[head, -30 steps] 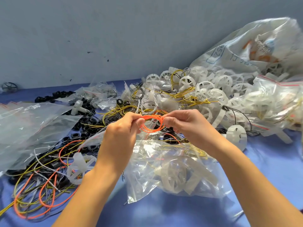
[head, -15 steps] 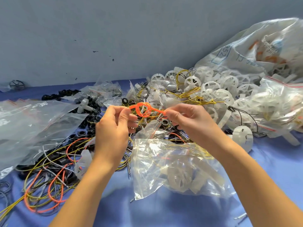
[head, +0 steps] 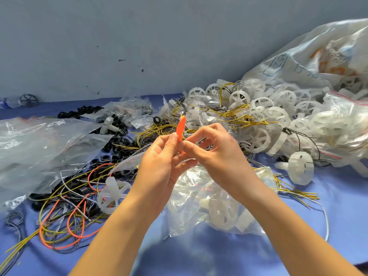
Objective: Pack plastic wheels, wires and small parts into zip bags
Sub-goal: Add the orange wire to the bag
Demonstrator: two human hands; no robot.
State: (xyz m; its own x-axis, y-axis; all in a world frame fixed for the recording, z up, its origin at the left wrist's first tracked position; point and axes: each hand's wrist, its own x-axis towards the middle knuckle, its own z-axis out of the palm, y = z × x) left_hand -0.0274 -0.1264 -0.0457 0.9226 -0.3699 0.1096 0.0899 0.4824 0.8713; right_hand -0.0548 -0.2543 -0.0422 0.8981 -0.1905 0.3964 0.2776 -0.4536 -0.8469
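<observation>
Two hands meet over the middle of the blue surface (head: 199, 255), and both grasp one thing: an orange wire (head: 181, 127) squeezed into a narrow, upright bundle. The left hand (head: 159, 164) pinches its lower part between thumb and fingers (head: 168, 143). The right hand (head: 219, 156) curls in from the right and pinches the same spot. How many turns the wire makes there is hard to tell, as it is blurred and partly hidden.

Just under the hands, on the near side, lies a zip bag (head: 211, 196) with white plastic wheels (head: 221, 214) inside. To the far right is a heap of loose wheels (head: 260, 108). To the near left a tangle of yellow, grey and orange wires (head: 65, 220) lies beside black rings (head: 117, 145), and empty bags (head: 39, 148) lie at the left.

The step in hand looks like folding the wire small enough to pack. Next, one hand must keep the bundle clenched so it does not spring apart. The other must let go, open the bag's mouth and steady it while the wire is fed in.
</observation>
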